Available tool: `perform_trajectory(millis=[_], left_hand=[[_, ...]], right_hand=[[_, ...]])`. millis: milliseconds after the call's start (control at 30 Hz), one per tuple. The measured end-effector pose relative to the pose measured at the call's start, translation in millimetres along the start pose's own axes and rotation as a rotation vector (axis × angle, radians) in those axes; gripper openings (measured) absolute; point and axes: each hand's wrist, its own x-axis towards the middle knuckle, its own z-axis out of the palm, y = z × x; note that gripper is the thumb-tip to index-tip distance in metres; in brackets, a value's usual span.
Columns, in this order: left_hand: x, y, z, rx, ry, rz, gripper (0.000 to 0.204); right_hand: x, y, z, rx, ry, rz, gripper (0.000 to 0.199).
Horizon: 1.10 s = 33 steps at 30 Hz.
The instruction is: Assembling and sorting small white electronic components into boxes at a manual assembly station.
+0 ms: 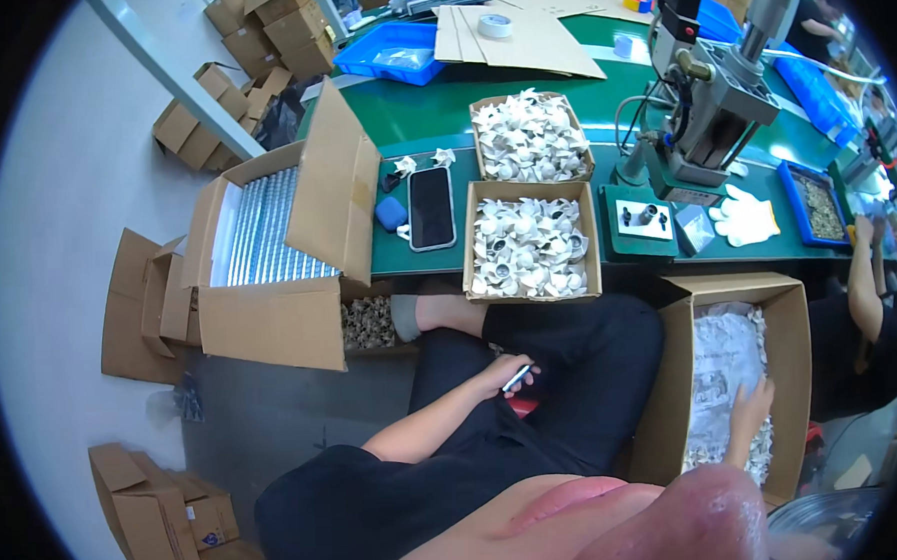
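Two hands work apart: one on the lap, one inside a tall brown cardboard box (pixel 733 388) beside the knee.

The left hand (pixel 503 376) pinches a thin silver metal rod (pixel 518 378) between thumb and fingers, resting on the black trousers. The right hand (pixel 750 407) lies with fingers loosely spread on the crumpled white plastic bag of small parts (pixel 723 368) in that box, below the green worktop (pixel 411 111). It seems wise to grasp only one small part at a time and keep the rod steady.

Left hand (pixel 503 376) rests curled on the lap, forearm bent across; right hand (pixel 752 407) reaches down, fingers spread, arm extended.
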Motion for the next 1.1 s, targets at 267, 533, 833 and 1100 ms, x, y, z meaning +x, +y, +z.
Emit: perform_trajectory(millis=[267,533,833,1100], left_hand=[[38.4,2.9,23.8,0.408,-0.050,-0.198,0.035],[67.3,-24.8,9.3,0.598,0.035,-0.053,0.049],[65.0,-9.8,15.8,0.736,0.013,-0.087,0.050],[98.3,-43.8,7.7,0.627,-0.003,0.036,0.050]], right_hand=[[-104.4,67.0,-5.1,0.045,-0.349,0.252,0.038],[-96.2,119.0,32.4,0.068,-0.288,0.154,0.021],[45.2,-73.3,-106.4,1.228,-0.134,0.388,0.033],[184.2,-331.9,-89.4,1.627,-0.540,0.018,0.033]])
